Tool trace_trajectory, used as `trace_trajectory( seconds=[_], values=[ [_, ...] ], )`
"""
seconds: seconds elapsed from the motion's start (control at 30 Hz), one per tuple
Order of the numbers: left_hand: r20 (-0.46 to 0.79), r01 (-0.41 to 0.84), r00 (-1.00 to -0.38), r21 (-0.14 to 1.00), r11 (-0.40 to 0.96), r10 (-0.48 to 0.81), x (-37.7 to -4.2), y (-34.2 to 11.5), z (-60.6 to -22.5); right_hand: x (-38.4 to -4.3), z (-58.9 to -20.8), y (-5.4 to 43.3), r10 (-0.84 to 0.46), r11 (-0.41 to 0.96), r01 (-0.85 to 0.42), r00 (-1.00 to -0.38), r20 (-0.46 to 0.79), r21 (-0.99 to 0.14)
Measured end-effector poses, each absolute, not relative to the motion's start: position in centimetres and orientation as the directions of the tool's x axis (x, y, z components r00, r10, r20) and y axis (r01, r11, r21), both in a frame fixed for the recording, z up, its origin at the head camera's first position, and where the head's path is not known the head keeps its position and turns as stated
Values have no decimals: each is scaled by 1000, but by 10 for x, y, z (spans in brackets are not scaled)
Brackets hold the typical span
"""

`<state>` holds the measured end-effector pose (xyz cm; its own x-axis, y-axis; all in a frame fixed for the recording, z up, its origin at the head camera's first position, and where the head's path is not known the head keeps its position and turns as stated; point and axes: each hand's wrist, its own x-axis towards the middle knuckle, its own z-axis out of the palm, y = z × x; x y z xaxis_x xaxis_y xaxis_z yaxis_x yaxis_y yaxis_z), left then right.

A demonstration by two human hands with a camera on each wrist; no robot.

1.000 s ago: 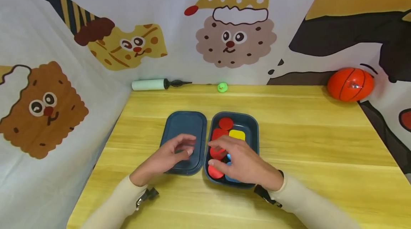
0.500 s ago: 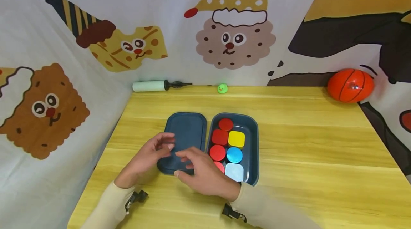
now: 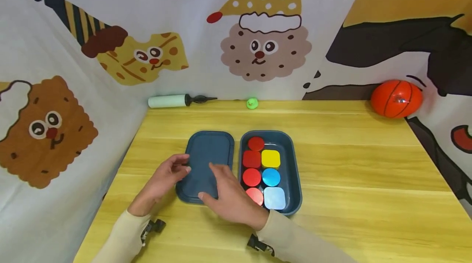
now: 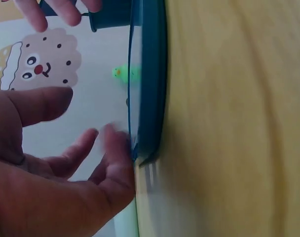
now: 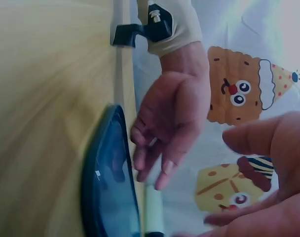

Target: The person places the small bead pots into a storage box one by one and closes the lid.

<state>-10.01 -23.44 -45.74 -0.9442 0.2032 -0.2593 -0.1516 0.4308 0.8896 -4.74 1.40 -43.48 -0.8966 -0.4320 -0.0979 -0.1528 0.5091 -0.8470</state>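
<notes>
A dark blue rectangular lid (image 3: 212,146) lies flat on the table. My left hand (image 3: 162,179) is at its left edge, fingers loosely bent; in the left wrist view its fingertips are close to the lid's rim, and I cannot tell whether they touch. My right hand (image 3: 234,197) hovers over the lid's lower right part, thumb and fingers spread, holding nothing. Right of the lid stands a matching open box (image 3: 291,152). Inside are small round and square-topped pieces: several red ones (image 3: 252,177), a yellow one (image 3: 271,158), a blue one (image 3: 271,177) and a pale blue one (image 3: 274,198).
At the table's back edge lie a pale green hand pump (image 3: 169,100) and a small green toy duck (image 3: 252,103). A red ball (image 3: 397,99) with black lines sits at the back right corner. A printed cloth (image 3: 206,50) hangs behind the wooden table (image 3: 350,164).
My right hand has moved left from above the box to above the lid, uncovering the coloured pieces. My left hand has drawn left, from over the lid to its left edge.
</notes>
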Motion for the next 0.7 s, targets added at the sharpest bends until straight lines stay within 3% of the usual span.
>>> trace_trajectory(
  seconds=[0.37, 0.7],
  values=[
    [-282, -183, -951, 843, 507, 126, -101, -245, -467, -43, -459, -10, -194, 396, 76, -967, -165, -915],
    [-309, -198, -938, 847, 494, 155, -105, -266, -472, -45, -465, -12, -145, 288, 104, -978, -151, -952]
  ],
)
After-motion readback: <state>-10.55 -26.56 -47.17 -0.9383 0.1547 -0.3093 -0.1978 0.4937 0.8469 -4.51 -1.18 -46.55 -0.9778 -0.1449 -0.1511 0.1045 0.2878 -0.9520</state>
